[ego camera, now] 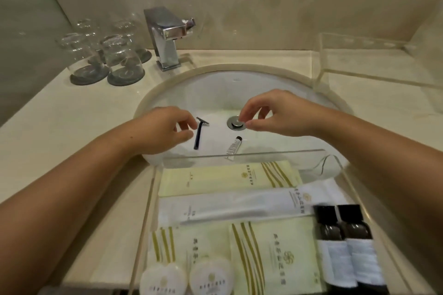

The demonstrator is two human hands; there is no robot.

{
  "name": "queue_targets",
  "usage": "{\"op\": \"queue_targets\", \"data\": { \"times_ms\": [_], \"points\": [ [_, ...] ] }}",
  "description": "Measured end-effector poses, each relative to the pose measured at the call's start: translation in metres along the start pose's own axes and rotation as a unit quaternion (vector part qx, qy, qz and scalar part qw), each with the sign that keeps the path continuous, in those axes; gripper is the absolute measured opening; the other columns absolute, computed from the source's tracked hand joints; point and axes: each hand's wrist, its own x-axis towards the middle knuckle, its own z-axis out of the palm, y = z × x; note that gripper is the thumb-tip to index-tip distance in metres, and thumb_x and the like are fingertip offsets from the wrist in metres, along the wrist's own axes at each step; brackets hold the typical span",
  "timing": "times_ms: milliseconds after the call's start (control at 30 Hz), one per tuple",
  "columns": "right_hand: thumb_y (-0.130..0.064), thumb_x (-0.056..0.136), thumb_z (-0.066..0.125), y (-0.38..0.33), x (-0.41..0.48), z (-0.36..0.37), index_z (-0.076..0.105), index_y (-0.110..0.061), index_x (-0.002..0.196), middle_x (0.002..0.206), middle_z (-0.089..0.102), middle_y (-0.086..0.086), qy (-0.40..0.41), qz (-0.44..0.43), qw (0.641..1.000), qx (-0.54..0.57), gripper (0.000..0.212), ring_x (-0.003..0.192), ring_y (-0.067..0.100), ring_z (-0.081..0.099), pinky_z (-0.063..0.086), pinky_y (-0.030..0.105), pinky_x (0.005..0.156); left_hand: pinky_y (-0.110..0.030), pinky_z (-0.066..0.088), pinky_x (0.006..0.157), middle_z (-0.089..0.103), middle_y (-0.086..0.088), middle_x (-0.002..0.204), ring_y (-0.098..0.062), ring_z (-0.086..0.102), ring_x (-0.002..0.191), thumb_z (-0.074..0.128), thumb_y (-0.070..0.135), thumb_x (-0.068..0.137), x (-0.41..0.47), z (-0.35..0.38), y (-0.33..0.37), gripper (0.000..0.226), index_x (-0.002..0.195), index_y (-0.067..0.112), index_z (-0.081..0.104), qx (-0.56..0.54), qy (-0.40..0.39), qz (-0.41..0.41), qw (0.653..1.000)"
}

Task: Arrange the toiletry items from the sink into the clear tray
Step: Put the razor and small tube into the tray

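Both hands, left hand point(165, 128) and right hand point(271, 112), hover open and empty; razor point(199, 135) and tube point(233, 147) remain in the sink point(263, 74), the tray point(345, 170) mostly filled.

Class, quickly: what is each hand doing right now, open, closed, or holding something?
Left hand: open and empty, fingers curled beside the dark blue disposable razor in the white sink basin.
Right hand: open and empty, above the round metal drain plug.
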Motion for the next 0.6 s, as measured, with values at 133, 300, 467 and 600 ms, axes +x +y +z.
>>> {"op": "queue_targets", "data": {
  "times_ms": [133,300,467,600],
  "points": [
    [-0.034,0.087,0.075,0.024,0.025,0.02,0.074,-0.035,0.106,0.103,0.072,-0.014,-0.067,0.009,0.997,-0.047,0.018,0.085,-0.003,0.064,0.048,0.015,0.076,-0.03,0.045,0.082,0.065,0.011,0.108,-0.014,0.057,0.093,0.058,0.05,0.096,0.034,0.016,-0.006,0.03,0.118,0.031,0.064,0.061,-0.074,-0.075,0.993],
    [-0.036,0.086,0.078,0.044,0.049,0.042,0.071,-0.036,0.112,0.102,0.067,-0.009,-0.105,-0.021,0.99,-0.097,0.028,0.074,-0.023,0.051,0.036,0.0,0.063,-0.04,0.055,0.086,0.071,0.0,0.101,-0.022,0.064,0.093,0.053,0.062,0.092,0.068,0.025,-0.01,0.047,0.101,0.021,0.072,0.108,-0.113,-0.123,0.98],
    [-0.031,0.085,0.079,0.054,0.055,0.049,0.069,-0.038,0.118,0.094,0.056,-0.015,-0.124,-0.031,0.987,-0.095,0.035,0.078,-0.022,0.048,0.036,0.002,0.064,-0.036,0.052,0.076,0.066,-0.001,0.089,-0.023,0.061,0.085,0.051,0.066,0.089,0.093,0.032,-0.007,0.053,0.095,0.017,0.069,0.153,-0.119,-0.136,0.972],
    [-0.032,0.084,0.079,0.055,0.057,0.055,0.071,-0.037,0.118,0.096,0.055,-0.011,-0.131,-0.034,0.985,-0.103,0.036,0.073,-0.004,0.05,0.033,0.005,0.061,-0.031,0.044,0.063,0.064,0.002,0.081,-0.021,0.061,0.077,0.062,0.06,0.083,0.098,0.041,-0.007,0.04,0.081,0.02,0.066,0.165,-0.131,-0.138,0.968]
  ]
}}
